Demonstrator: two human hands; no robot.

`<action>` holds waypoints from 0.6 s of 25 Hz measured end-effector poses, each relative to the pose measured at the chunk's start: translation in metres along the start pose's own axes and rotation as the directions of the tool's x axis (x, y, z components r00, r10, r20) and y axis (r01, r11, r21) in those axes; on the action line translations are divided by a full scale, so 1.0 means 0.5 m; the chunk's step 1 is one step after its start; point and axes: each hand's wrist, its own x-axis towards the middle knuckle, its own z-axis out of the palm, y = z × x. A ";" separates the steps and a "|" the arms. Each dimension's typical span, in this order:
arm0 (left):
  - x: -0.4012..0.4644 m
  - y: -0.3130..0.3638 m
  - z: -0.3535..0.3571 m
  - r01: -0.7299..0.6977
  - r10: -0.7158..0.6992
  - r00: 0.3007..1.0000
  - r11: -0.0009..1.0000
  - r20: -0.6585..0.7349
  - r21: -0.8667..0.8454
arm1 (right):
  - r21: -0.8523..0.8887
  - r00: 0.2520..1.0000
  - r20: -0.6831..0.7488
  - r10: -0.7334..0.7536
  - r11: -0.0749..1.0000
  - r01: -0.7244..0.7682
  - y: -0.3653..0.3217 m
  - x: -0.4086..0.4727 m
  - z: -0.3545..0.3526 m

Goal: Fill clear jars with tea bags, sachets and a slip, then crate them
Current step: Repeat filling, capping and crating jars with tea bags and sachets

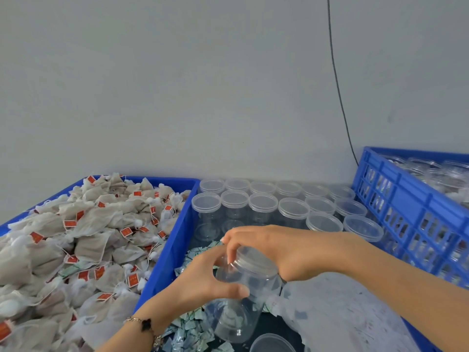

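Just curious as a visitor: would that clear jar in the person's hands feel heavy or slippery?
Probably light: the clear jar looks thin-walled and empty. Its smooth wall may be slippery, so the left hand wraps it while the right hand grips the lid.

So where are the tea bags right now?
The tea bags are heaped in the blue bin on the left of the head view, beside the rows of lidded jars.

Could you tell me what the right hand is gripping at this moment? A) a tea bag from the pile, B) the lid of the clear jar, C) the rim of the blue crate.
B: the right hand curls over the lid of the clear jar, whose body the left hand holds.
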 end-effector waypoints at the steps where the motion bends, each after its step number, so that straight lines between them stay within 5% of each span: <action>1: -0.001 0.001 0.003 -0.012 0.013 1.000 1.000 -0.021 0.022 | 0.029 1.000 0.017 0.010 1.000 -0.010 0.005 -0.001 -0.002; 5: -0.005 0.005 0.011 -0.097 0.149 0.976 0.951 -0.161 0.292 | 0.272 0.993 -0.041 0.114 0.957 -0.099 0.004 0.005 0.016; 9: -0.006 0.008 0.012 -0.116 0.160 0.978 0.952 -0.137 0.283 | 0.004 0.925 -0.086 0.369 0.929 -0.370 0.018 0.014 0.042; 15: 0.000 0.003 0.013 -0.084 0.113 0.979 0.983 -0.172 0.165 | -0.073 0.985 -0.032 0.169 0.983 -0.171 -0.008 -0.003 -0.028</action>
